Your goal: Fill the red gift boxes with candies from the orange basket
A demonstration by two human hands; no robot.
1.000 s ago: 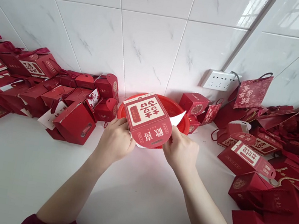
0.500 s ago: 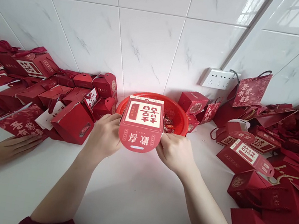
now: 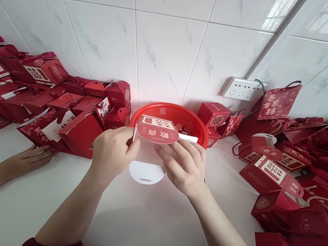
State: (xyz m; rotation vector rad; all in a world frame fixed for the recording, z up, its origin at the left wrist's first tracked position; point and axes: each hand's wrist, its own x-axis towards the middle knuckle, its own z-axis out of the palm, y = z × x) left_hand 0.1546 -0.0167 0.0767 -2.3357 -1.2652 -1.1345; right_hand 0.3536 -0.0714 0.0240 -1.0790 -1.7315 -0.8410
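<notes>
The carton [image 3: 157,133] looks light, made of thin, stiff card that would probably crease or buckle under a hard pinch; its printed face may be slightly slick; the side walls near the folds seem the best place to take hold, with the rounded flaps likely to bend if pulled; it sits between the two hands, above the desk [image 3: 140,224] and in front of the red basket [image 3: 173,107] beyond them; the left hand [image 3: 113,150] grips its left side, thumb toward the near edge; the right hand [image 3: 186,164] is half curled at its right side, and how firmly it holds cannot be told; the top is red with cream panels and characters, ending in a rounded flap; a plain white, slotted flap [image 3: 147,172] hangs below.
</notes>
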